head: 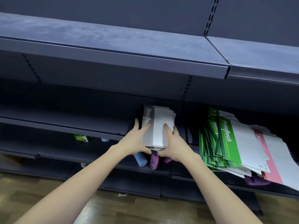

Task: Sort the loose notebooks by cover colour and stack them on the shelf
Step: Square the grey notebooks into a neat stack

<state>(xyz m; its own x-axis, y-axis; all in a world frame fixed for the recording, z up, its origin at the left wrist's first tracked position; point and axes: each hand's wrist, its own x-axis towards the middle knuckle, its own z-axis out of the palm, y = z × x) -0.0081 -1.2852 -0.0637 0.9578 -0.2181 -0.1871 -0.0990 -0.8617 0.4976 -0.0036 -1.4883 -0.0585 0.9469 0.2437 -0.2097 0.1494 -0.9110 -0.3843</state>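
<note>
Both hands clasp the grey notebook stack (155, 128) from opposite sides. The left hand (137, 141) lies along its left edge with fingers on the grey cover and thumb hooked under the near corner; the right hand (172, 143) curls round the right edge, fingertips on the white part of the cover. That stack sits on the middle shelf (80, 125), its long axis running away from the person toward the back panel. Right of the stack, well apart, lies a slumped fan of green notebooks (226, 138), with a pink notebook (267, 160) at its far right. Of the two, the right hand is nearer that loose pile, so reaching for the next notebook likely falls to it.
</note>
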